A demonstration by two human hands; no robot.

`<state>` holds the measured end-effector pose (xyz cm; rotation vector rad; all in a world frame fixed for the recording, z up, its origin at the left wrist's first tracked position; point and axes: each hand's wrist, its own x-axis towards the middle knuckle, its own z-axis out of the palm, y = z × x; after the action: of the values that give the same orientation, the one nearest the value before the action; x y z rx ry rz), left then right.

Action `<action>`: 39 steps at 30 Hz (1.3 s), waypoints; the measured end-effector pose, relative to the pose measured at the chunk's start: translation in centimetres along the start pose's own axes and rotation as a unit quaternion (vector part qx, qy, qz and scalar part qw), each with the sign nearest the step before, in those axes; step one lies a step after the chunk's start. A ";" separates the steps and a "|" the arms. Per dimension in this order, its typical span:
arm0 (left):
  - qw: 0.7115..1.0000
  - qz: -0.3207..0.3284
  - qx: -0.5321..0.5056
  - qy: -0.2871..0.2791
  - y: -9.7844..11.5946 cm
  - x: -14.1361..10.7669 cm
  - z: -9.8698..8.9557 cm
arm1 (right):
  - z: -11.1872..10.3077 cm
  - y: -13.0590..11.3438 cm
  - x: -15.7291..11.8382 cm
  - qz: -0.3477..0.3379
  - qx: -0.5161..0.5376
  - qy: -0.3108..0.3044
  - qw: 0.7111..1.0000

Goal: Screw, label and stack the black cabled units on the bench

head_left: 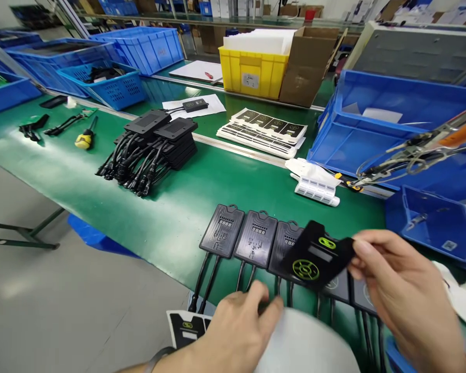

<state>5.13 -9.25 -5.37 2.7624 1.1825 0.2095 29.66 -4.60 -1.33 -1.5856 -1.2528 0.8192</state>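
My right hand [404, 290] pinches one corner of a black label [314, 259] with yellow-green markings and a pale window. The label is tilted above a row of black electronic boxes [256, 238] with cables, partly covering the middle ones. Two boxes at the row's left end show bare faces with digit displays; those at the right carry round printed marks. My left hand [241, 326] is low in front of the row, fingers curled over a sheet of labels [176, 326]. The sheet's left part shows a black label; a blurred white surface lies right of the hand.
Stacked black boxes with bundled cables [151, 129] stand left of centre. Label sheets [264, 132] lie farther back, with a white sticker roll [316, 189] nearer. A yellow-handled screwdriver [85, 137] lies left. Blue bins [396, 114] and a tool with an orange handle [462, 127] are right.
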 end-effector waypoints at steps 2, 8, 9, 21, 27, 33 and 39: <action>0.997 -0.058 0.052 0.026 -0.2 0.2 0.5 | 1.6 0.8 2.2 0.074 0.077 -0.013 0.994; 0.994 -0.064 0.085 0.011 -0.8 0.5 1.6 | 3.7 3.2 4.0 0.092 0.061 -0.051 0.993; 0.995 -0.063 0.080 0.017 -0.8 0.5 1.7 | 3.7 3.4 4.0 0.090 0.050 -0.052 0.993; 0.998 -0.047 0.026 0.038 -1.4 0.6 1.4 | 3.9 3.8 4.1 0.092 -0.018 -0.059 0.994; 0.999 -0.037 0.025 0.027 -1.5 0.5 1.4 | 3.8 3.9 4.0 0.094 -0.026 -0.056 0.994; 0.998 -0.014 0.060 0.010 -1.5 0.9 0.8 | 4.0 3.6 4.0 0.097 -0.031 -0.051 0.994; 0.997 0.004 0.081 -0.007 -1.6 1.0 0.5 | 4.4 3.4 4.2 0.090 -0.045 -0.033 0.994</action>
<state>4.81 -7.48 -6.11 2.9012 1.2383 0.0993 27.91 0.38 -5.88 -1.7767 -1.2212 0.9469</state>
